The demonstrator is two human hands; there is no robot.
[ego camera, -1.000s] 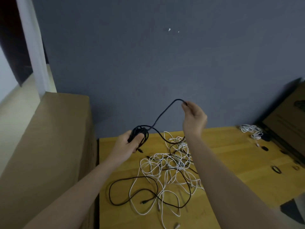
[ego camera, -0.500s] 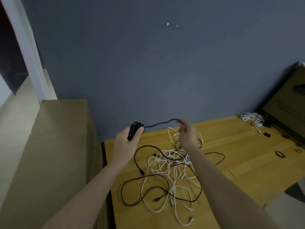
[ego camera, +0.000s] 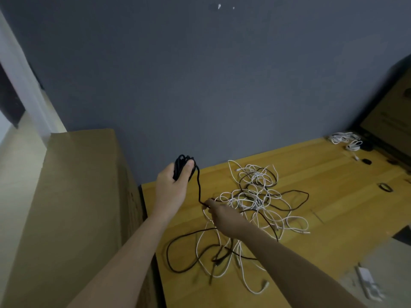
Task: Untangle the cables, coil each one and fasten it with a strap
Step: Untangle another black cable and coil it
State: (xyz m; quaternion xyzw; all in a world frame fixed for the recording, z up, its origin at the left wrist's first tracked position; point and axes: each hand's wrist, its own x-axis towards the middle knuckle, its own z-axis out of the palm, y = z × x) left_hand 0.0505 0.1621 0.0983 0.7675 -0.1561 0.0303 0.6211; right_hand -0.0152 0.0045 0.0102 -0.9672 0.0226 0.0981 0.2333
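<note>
Your left hand (ego camera: 172,187) grips the black coil (ego camera: 182,163) above the tangle (ego camera: 251,203) while your right hand (ego camera: 222,215) pinches its cable (ego camera: 198,187), feeding another loop.

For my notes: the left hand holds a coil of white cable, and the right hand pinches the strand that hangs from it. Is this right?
Not quite: in the head view the coil gripped by the left hand is black cable, not white. The rest holds: the right hand pinches the strand hanging from it.

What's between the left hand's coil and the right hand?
In the head view, one black cable strand hangs from the coil in the left hand to the right hand.
</note>
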